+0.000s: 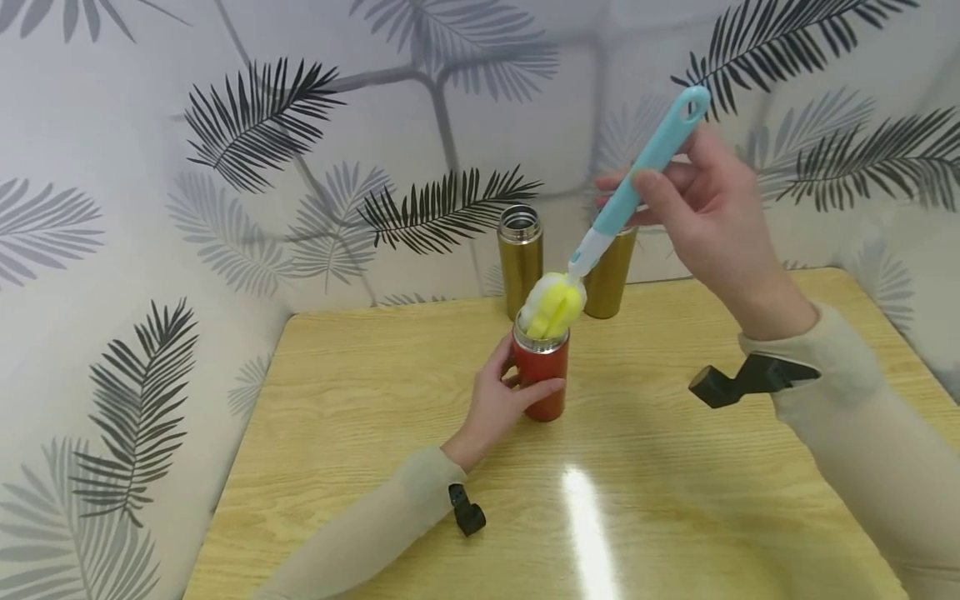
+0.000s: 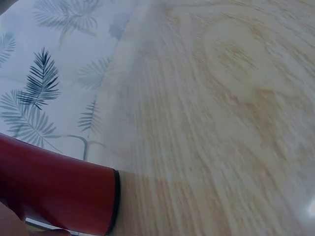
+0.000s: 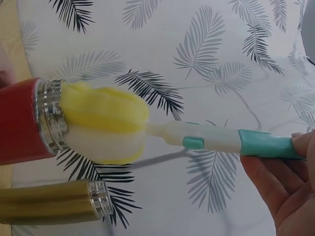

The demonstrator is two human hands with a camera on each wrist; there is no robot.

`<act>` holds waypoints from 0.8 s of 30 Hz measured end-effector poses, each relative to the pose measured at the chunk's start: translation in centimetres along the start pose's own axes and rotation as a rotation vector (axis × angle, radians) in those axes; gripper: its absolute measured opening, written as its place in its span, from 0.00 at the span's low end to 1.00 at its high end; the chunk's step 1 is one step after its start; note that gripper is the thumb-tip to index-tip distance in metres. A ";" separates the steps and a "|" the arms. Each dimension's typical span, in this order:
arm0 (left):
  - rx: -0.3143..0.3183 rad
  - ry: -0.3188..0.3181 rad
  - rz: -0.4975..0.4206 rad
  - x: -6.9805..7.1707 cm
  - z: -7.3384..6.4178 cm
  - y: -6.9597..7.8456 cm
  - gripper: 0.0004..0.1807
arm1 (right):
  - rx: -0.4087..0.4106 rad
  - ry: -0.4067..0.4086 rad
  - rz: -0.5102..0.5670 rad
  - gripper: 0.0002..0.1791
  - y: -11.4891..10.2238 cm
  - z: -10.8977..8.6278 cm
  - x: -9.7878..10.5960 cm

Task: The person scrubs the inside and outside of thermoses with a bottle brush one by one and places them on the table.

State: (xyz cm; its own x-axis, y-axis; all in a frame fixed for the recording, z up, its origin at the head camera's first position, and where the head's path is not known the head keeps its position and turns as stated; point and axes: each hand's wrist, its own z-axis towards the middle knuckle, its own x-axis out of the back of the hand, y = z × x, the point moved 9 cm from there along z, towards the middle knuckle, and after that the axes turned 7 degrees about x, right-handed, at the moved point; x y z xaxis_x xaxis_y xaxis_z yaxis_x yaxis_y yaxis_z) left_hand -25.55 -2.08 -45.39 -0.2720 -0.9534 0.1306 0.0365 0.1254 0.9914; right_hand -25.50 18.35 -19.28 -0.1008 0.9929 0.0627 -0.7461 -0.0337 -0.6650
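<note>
A red vacuum flask with a bare steel rim stands upright on the table, and my left hand grips its side. In the left wrist view the red flask's dark base edge shows. My right hand pinches the turquoise handle of a bottle brush between thumb and fingers, tilted above the flask. The brush's yellow and white sponge head sits at the flask's mouth, its lower end inside the rim and most of it outside.
Two gold flasks stand behind the red one: a left gold flask without a lid and a right gold flask, partly hidden by the brush and hand. The wooden table meets a leaf-patterned backdrop at its rear edge.
</note>
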 end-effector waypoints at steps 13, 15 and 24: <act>-0.063 0.089 0.103 1.9 0.0 1.9 0.40 | -0.007 0.042 0.041 0.05 0.6 -0.9 1.6; -0.089 0.109 0.169 2.2 -0.1 2.4 0.41 | -0.007 0.033 0.036 0.06 0.8 -1.2 1.5; -0.135 0.156 0.320 3.2 -0.1 3.6 0.42 | -0.024 0.054 0.090 0.03 2.0 -2.7 1.1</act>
State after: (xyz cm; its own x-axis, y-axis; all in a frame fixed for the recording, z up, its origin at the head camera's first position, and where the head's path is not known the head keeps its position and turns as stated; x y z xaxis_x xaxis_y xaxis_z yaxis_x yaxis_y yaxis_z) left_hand -26.19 -4.73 -41.43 -0.0769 -0.9036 0.4215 0.2252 0.3961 0.8902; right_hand -25.39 19.69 -22.55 -0.1303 0.9907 -0.0381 -0.7197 -0.1209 -0.6837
